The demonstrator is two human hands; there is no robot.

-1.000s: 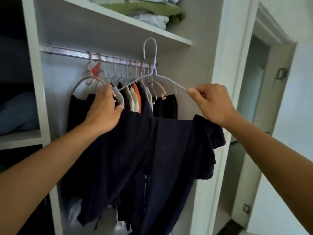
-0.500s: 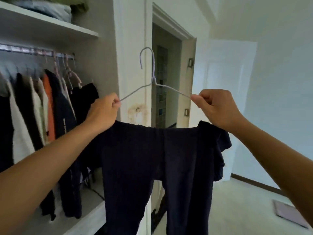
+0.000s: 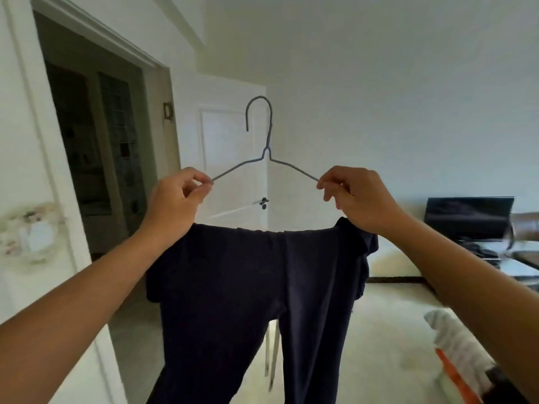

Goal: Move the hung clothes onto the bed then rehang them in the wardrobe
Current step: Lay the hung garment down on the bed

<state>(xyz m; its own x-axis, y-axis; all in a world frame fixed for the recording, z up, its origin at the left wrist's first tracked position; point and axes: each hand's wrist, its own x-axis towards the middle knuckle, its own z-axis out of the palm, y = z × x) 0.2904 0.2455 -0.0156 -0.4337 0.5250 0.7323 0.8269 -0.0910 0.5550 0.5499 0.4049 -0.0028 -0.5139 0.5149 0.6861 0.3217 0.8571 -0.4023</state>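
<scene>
Turned away from the wardrobe now, left hand [image 3: 175, 199] and right hand [image 3: 357, 196] each pinch the wire hanger [image 3: 264, 153], dark trousers [image 3: 256, 287] hanging at 6 o'clock, probably bed-bound.

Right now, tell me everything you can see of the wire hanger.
The wire hanger is thin grey wire, seemingly coated, with an open hook on top, a twisted neck and two sloping shoulders. It is held upright in mid-air before a white door. The left hand pinches its left shoulder end, the right hand its right. Its bottom bar is hidden under dark navy trousers folded over it, legs hanging down.
</scene>
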